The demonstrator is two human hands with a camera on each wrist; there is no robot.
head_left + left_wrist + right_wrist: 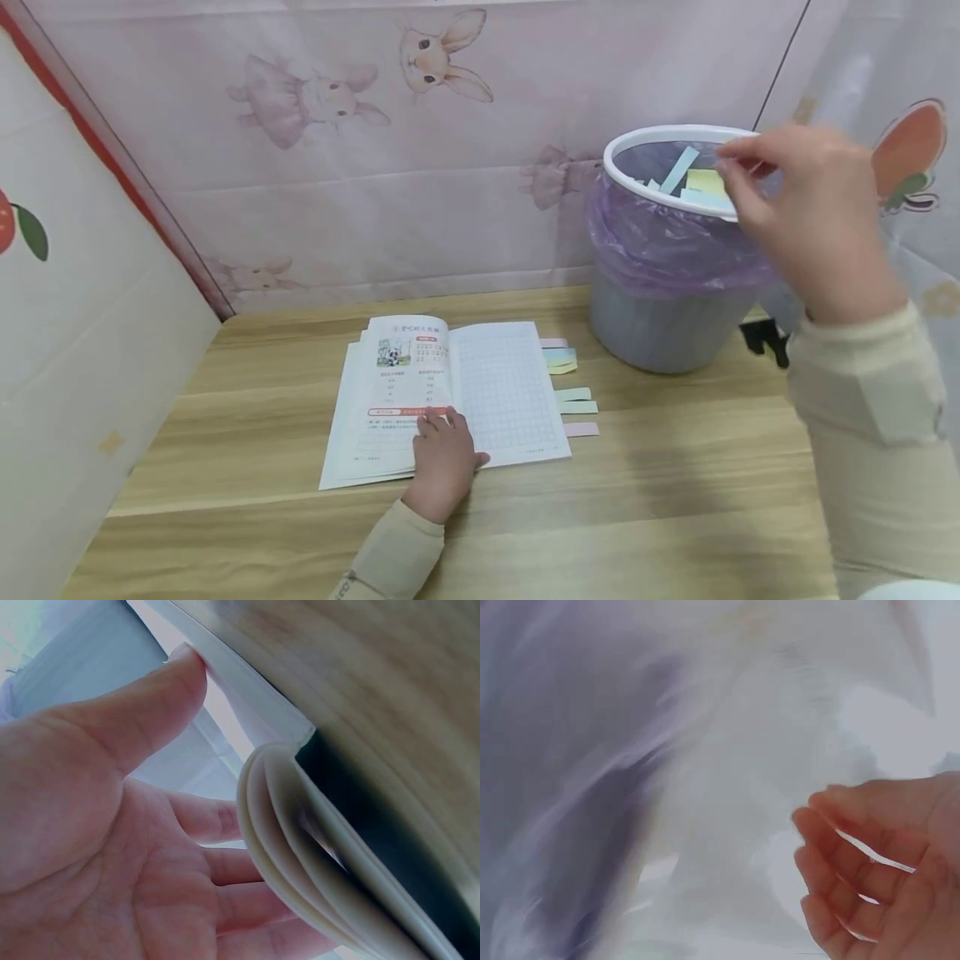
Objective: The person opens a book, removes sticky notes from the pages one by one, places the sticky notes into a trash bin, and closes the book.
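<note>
An open workbook [502, 400] lies on the table, its left page printed with a panda picture and its right page ruled in a grid. My left hand [444, 450] rests on the lower middle of it; in the left wrist view the fingers reach over the curved pages, thumb spread apart. Several coloured sticky tabs [576, 407] stick out past the right page. At the right, my right hand [821, 212] hovers by the rim of a waste bin [645, 321]. Its fingers bend loosely towards the thumb, and no paper shows between them. Inside the bin are blue strips [679, 170] and yellow paper [703, 181].
A purple bag [637, 242] lines the bin and folds over its outside under the white ring [660, 132]. Behind the wooden table [247, 392] stands a wall covering [450, 208] with rabbit drawings. A small black object [765, 340] lies right of the bin.
</note>
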